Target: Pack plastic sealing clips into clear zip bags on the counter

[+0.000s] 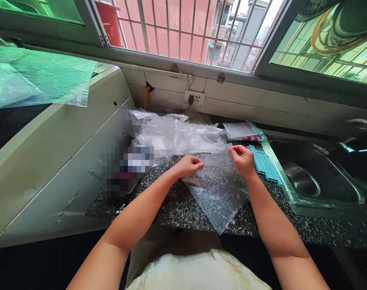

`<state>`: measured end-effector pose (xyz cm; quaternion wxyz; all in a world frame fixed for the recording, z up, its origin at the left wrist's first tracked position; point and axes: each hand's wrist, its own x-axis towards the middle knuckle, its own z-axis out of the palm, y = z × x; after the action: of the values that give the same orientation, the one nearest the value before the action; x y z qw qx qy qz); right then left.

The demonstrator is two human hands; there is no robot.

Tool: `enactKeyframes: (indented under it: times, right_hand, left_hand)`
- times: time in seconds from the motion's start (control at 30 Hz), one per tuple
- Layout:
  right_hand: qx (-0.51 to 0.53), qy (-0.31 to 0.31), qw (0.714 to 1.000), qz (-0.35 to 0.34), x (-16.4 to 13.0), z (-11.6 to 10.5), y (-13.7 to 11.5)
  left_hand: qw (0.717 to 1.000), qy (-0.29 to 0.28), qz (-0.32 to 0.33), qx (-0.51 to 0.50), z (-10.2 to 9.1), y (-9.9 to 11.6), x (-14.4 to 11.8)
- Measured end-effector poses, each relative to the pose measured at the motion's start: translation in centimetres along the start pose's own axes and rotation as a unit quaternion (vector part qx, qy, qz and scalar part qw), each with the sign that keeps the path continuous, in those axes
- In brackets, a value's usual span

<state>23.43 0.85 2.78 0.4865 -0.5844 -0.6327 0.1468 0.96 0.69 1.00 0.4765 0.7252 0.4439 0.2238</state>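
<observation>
A clear plastic bag [218, 197] hangs slanted over the speckled counter, one corner pointing toward me past its front edge. My right hand [243, 160] pinches its upper right corner between thumb and fingertips. At the bag's upper left edge, my left hand [190, 164] is closed with thumb against fingers, gripping the film. Behind both hands lies a loose heap of crumpled clear plastic bags [177, 135]. Right of my right hand is a row of flat teal sticks [265, 166]. A neat stack of clear bags [240, 131] sits just beyond, with small pink pieces [252, 138] beside it.
A steel sink [304, 181] is set into the counter on the right. A pale appliance side [89, 137] walls off the left, with green-tinted plastic sheeting [62, 76] on top. A blurred-out object [127, 171] stands at the counter's left. A wall socket [194, 98] is behind.
</observation>
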Motion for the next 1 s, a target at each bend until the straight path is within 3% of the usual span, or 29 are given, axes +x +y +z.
enactKeyframes:
  times: [1.0]
  right_hand:
    - [-0.046, 0.015, 0.999, -0.012, 0.08, -0.16, 0.04]
  left_hand:
    - [1.000, -0.015, -0.009, -0.016, 0.45, -0.02, -0.01]
